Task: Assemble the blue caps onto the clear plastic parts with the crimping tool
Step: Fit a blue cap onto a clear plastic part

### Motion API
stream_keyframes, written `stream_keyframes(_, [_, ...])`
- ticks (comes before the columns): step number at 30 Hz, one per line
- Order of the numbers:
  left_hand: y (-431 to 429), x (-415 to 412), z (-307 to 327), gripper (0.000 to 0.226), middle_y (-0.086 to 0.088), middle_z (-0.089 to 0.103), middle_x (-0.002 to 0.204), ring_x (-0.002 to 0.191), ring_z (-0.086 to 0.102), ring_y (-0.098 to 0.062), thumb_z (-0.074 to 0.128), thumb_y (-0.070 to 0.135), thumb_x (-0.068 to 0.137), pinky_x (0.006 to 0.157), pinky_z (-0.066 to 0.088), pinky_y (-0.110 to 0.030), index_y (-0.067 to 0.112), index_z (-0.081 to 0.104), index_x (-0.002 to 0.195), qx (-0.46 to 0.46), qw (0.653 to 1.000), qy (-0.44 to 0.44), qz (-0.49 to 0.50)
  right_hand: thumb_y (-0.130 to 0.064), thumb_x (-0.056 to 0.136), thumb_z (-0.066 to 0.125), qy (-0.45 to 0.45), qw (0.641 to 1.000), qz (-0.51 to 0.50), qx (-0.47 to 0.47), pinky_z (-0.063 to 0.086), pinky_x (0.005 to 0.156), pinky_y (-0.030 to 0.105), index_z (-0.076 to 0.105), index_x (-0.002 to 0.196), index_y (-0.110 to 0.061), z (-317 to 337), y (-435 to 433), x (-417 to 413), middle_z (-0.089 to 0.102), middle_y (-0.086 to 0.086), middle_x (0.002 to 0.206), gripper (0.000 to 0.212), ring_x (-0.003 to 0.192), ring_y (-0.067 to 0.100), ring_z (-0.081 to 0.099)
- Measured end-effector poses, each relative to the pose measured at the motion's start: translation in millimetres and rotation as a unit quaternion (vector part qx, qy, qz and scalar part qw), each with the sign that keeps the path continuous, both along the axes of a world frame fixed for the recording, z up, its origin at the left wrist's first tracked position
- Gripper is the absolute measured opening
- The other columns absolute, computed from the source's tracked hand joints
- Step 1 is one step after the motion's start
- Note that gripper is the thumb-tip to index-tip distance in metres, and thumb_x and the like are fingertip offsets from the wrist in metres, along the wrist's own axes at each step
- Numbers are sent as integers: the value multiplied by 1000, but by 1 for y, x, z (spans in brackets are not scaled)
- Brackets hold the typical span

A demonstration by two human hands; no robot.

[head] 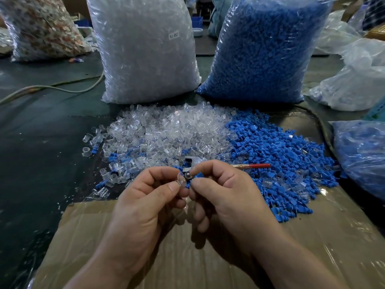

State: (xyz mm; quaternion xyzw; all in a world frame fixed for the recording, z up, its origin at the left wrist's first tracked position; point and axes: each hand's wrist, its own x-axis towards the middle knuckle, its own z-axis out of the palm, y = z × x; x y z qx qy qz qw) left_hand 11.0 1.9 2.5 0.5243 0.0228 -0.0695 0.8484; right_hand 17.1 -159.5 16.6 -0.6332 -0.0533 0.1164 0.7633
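My left hand (pixel 145 197) pinches a clear plastic part (pixel 181 180) between thumb and forefinger. My right hand (pixel 225 197) pinches a blue cap (pixel 195 177) right beside it, the two pieces almost touching. Just behind my fingers lies the crimping tool (pixel 192 161), its metal head showing and its red handle (pixel 258 166) pointing right across the parts. A loose heap of clear parts (pixel 162 130) spreads on the left, and a heap of blue caps (pixel 277 151) on the right.
A big bag of clear parts (pixel 143 49) and a big bag of blue caps (pixel 262 49) stand behind the heaps. More bags sit at the right (pixel 362 155) and far left (pixel 41 28). Taped cardboard (pixel 104 236) lies under my hands. A cable (pixel 62 87) crosses the dark table.
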Motion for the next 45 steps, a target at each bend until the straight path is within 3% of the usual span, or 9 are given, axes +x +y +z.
stream_keyframes(8, [-4,-1,1,23,-13,70,75,63,68,-14,78,0,66,58,57,-23,15,77,84,-18,1000,-14,9,-30,90,62,-106,987,-53,-111,59,61,44,70,104,-31,-4,3,-5,65,-1,70,17,62,16,63])
stream_keyframes(12, [-5,0,0,22,-11,71,77,65,69,-12,76,8,62,59,57,-20,15,78,82,-31,999,-18,18,-28,88,64,-291,905,-117,-287,47,82,14,73,104,-26,-3,0,-3,69,-15,94,18,93,1,64])
stream_keyframes(19, [-1,2,-3,50,-14,73,84,66,70,-15,100,28,44,60,57,-21,13,76,86,-32,999,-15,-3,-22,83,74,-162,975,-73,-133,53,62,28,72,90,-24,-1,-2,-5,70,-6,77,7,68,8,65])
stream_keyframes(24, [-5,-2,-4,32,-14,75,85,69,72,-17,89,16,54,63,57,-20,17,78,84,63,997,-39,21,-20,93,60,-340,874,-84,-338,49,80,20,71,103,-21,-1,-7,-5,67,-14,96,14,92,2,62])
stream_keyframes(32, [-5,-6,3,19,-5,63,60,51,55,-14,76,29,66,46,45,-21,22,74,83,196,976,-89,26,-25,99,49,-384,830,-75,-398,51,73,41,69,105,-14,-1,-5,-7,65,-2,98,23,89,18,63])
stream_keyframes(36, [-9,-3,-2,18,-19,63,64,52,57,-29,80,3,72,48,50,-31,14,70,81,148,987,-63,16,-24,97,48,-393,809,-57,-433,51,70,40,68,105,-13,1,-4,-8,64,-1,98,24,87,18,60])
stream_keyframes(40, [-7,0,-8,33,-10,66,67,54,61,-21,71,-11,81,49,51,-26,22,73,83,190,977,-90,25,-25,95,47,-383,798,-43,-463,51,66,42,68,107,-13,3,-4,-7,63,1,99,27,87,20,59])
stream_keyframes(43, [-8,3,-10,21,-6,66,63,55,60,-19,78,10,70,51,52,-27,28,72,80,238,963,-112,50,-24,94,48,-393,789,-17,-471,50,76,42,66,110,-12,6,-3,-7,61,3,103,27,94,22,55])
stream_keyframes(45, [-7,3,-10,24,-8,65,61,54,61,-23,85,15,66,53,54,-35,28,71,80,232,964,-103,74,-31,90,52,-382,756,-28,-531,46,98,41,58,122,-20,8,-9,-3,56,1,119,33,114,22,49])
